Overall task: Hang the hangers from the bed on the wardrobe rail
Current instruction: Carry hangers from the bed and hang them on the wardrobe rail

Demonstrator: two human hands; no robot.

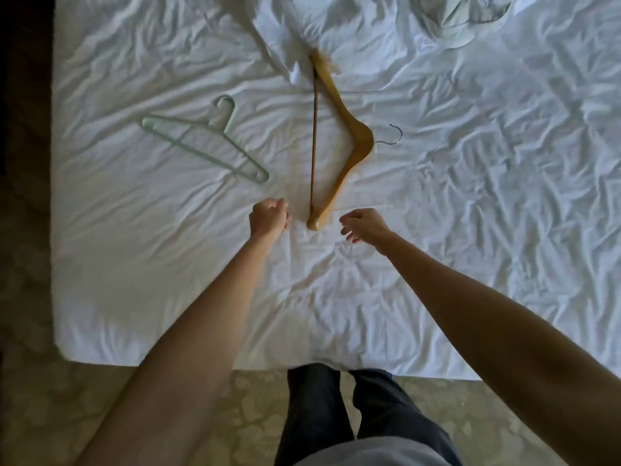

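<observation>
A wooden hanger (357,142) with a metal hook lies on the white bed (470,230), one end pointing toward me, its far end tucked under a fold of white cloth. A pale green plastic hanger (205,148) lies flat to its left. My left hand (268,218) hovers just left of the wooden hanger's near end, fingers curled, holding nothing. My right hand (364,225) hovers just right of that end, fingers loosely apart and empty. The wardrobe rail is not in view.
A crumpled pale green garment (460,18) lies at the bed's far right. White cloth (302,31) is bunched at the far middle. My legs stand against the bed's near edge on a patterned carpet (100,398).
</observation>
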